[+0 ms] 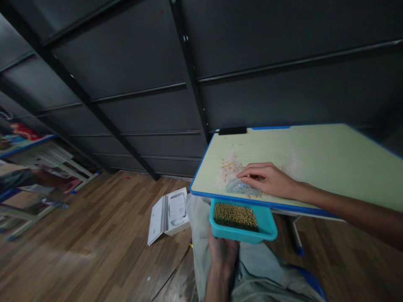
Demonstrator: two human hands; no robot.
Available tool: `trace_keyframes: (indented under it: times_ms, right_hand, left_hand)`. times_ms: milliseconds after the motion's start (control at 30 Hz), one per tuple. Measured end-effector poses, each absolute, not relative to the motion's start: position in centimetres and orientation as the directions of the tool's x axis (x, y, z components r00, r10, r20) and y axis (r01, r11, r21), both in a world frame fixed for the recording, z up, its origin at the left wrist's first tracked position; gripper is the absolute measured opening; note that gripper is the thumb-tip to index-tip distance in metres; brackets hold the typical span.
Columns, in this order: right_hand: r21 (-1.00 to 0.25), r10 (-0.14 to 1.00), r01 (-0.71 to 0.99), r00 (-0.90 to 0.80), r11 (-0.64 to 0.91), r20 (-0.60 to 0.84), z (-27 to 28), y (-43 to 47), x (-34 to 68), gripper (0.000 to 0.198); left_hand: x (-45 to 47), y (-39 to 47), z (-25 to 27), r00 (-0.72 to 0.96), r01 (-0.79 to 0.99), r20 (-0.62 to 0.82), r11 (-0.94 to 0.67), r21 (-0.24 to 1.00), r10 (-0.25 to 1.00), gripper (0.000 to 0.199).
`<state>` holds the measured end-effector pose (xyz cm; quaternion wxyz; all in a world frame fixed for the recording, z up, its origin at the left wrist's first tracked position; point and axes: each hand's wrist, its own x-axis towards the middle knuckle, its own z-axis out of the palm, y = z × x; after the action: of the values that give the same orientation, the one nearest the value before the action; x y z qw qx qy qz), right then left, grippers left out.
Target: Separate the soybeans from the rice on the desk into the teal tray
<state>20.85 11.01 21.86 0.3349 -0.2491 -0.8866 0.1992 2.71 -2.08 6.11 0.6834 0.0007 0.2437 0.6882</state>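
My left hand [223, 251] supports a turquoise plastic tray [267, 224] from below, just under the front edge of the desk. Round yellowish beans [236, 216] fill most of the tray, heaped to its left. On the desk top, my right hand [267, 178] has its thumb and fingers closed at the upper edge of a clear half-round protractor [241, 187], which lies flat near the edge. Beside the fingertips is a pile of white grains mixed with orange-yellow bits [230, 167]. Another pale pile of grains [292, 164] lies behind the hand, partly hidden by it.
The desk [330, 155] has a blue rim, with a dark flat object [232, 131] at its far left corner. An open white box [170, 212] and a cable [173, 272] lie on the wooden floor. Another person's leg [40, 180] shows by a desk at left. A dark panelled wall [141, 63] stands behind.
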Motion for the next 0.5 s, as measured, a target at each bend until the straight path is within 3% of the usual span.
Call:
trace_keyframes:
  times_ms: [500]
  right_hand:
    - [-0.596,0.58,0.252,-0.675,0.762,0.456,21.87,10.69,20.68,0.018]
  left_hand:
    - [2.65,-2.07,5.59,-0.045,-0.941,-0.305,0.062,0.333,0.951,0.046]
